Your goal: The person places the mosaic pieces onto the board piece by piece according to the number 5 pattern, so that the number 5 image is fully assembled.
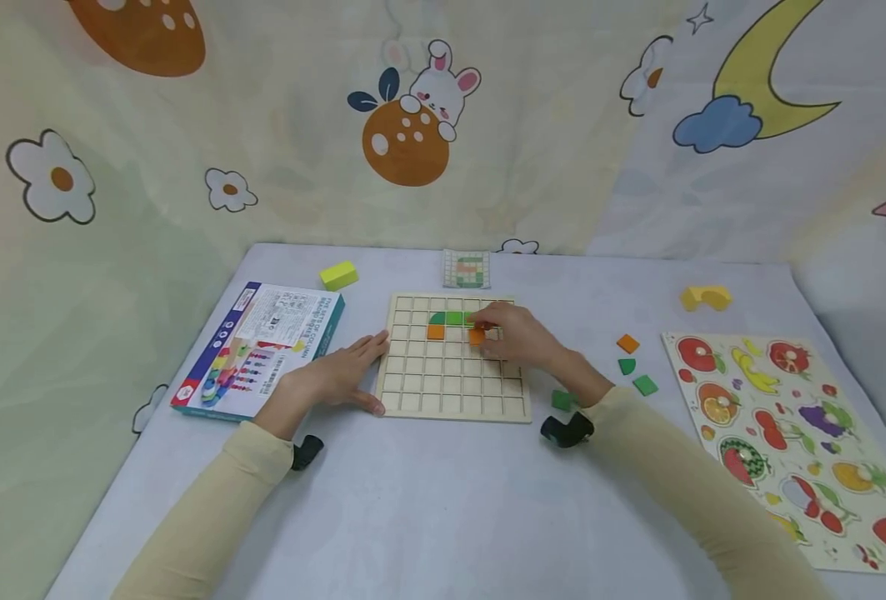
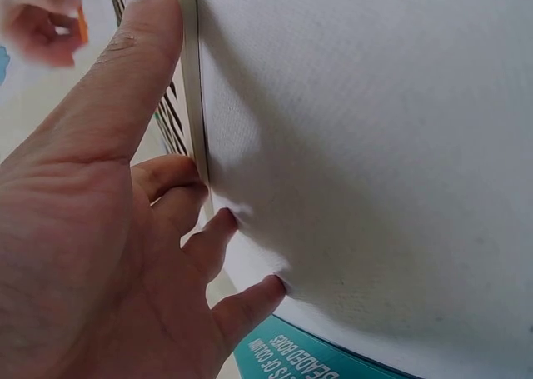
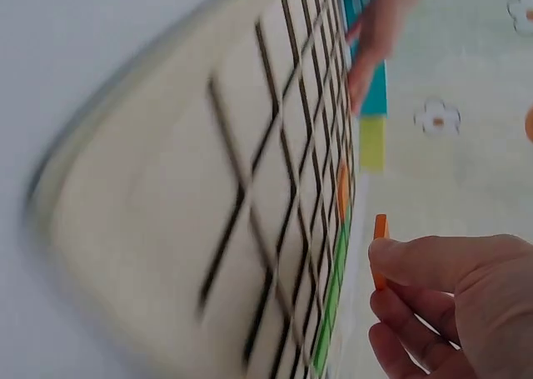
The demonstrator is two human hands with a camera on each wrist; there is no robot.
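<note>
**White counter (image 1: 427, 508) under a cartoon-print backdrop (image 1: 540, 158): a grid board (image 1: 453, 387) in its early stage**

The grid board lies flat near the middle of the counter, most of its visible squares bare. What is laid so far sits in its upper part: a curved green tile (image 1: 437, 318) at the left end of a short row, a green square tile (image 1: 453, 318) beside it and more green partly under the fingers. A laid orange tile (image 1: 436, 332) is just below the curved one.

The right hand (image 1: 518, 333) pinches another orange tile (image 1: 476, 337) between thumb and fingers; the right wrist view shows this piece apart from the board, so I judge it not yet placed. The left hand (image 1: 341, 367) is spread, fingers loosely extended, touching the board's left edge and gripping nothing.

Left over to the right of the board are a loose orange tile (image 1: 627, 342), a loose curved green tile (image 1: 626, 367) and two loose green tiles (image 1: 645, 385), one partly hidden by the right wrist. Behind the board lies a small pattern card (image 1: 467, 269) with green and orange-pink shapes on a grid. If it is the guide, the work looks well short of complete; its details are too small to count.
</note>
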